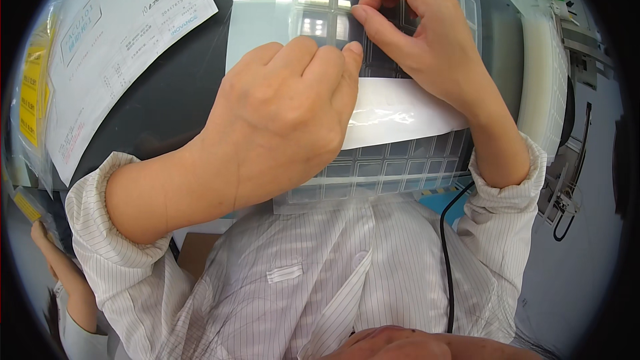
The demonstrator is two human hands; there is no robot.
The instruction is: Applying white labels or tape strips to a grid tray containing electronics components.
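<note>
My left hand (280, 103) is closed, its fingers curled under and its thumb pressed to the side of the index finger. Whatever it may grip is hidden. Across a small gap, my right hand (433, 33) has thumb and index tip brought together in a pinch; anything between them is too small to make out. Both hands are over a clear plastic tray (373, 170) with rows of rectangular pockets. A glossy white strip (400, 110) lies across the tray, its left end going behind my left hand. Dark pieces seem to fill some pockets between the hands.
A printed white sheet (127, 33) lies on the dark mat (163, 107) at left, beside a clear bag with yellow labels (30, 93). A black cable (445, 253) hangs along my front. Another person's arm (67, 273) shows at lower left. Equipment (567, 193) stands at right.
</note>
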